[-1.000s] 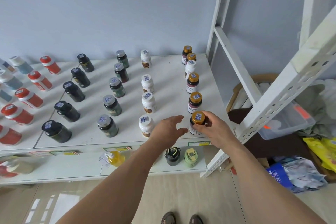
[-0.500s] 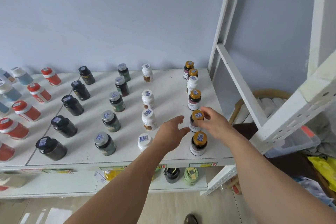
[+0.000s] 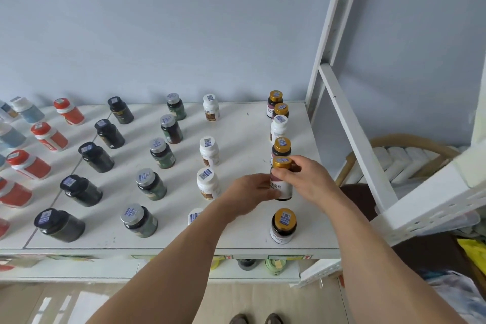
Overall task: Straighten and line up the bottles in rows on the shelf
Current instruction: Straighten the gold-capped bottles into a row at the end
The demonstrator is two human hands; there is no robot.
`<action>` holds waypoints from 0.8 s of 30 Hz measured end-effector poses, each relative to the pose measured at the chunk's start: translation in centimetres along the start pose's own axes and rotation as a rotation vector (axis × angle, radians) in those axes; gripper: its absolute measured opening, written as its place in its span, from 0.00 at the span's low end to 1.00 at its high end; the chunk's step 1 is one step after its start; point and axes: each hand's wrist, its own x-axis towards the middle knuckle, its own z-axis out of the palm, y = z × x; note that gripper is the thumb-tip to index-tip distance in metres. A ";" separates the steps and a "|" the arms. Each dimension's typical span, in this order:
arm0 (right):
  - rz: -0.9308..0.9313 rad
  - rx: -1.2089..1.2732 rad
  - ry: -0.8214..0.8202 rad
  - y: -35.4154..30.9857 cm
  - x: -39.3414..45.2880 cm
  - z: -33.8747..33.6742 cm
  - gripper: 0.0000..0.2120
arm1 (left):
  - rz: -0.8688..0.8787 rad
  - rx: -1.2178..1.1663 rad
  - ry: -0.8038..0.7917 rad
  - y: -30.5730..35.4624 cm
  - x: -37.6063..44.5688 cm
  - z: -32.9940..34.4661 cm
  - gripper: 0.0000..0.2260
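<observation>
Both our hands on one gold-capped bottle (image 3: 282, 181), 2nd from front in the far-right row of the white shelf (image 3: 244, 123). Right hand (image 3: 307, 179) grips it from the right, fingertips at the cap/neck. Left hand (image 3: 252, 192) wraps the lower body from the left, thumb across the label. Bottle upright; can't tell if its base is on the shelf or just off it.

Same row: front gold-capped bottle (image 3: 283, 225) stands alone nr the shelf edge, apart from the held one. Behind the held one, another gold cap (image 3: 282, 146) just beside it, then a white bottle (image 3: 278, 127), then 2 more gold caps at the back, packed close.

Next row left: white bottles (image 3: 209, 151), spaced out, the front one partly hidden by our left forearm. Further left: silver-capped green row (image 3: 151, 184), black row (image 3: 96, 156), red-capped row (image 3: 50, 137), all upright.
</observation>
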 end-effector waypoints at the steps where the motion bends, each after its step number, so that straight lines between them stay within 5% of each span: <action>1: 0.004 -0.006 0.005 -0.1 0.0 -0.1 0.19 | 0.002 -0.038 -0.021 0.1 0.1 -0.1 0.17; 17: 0.028 -0.024 0.068 -0.9 -0.4 -0.7 0.18 | -0.001 -0.108 -0.148 1.0 0.5 -1.2 0.23; 24: 0.023 0.054 -0.008 0.0 -1.2 0.5 0.12 | 0.098 0.409 0.033 1.0 0.5 -1.9 0.26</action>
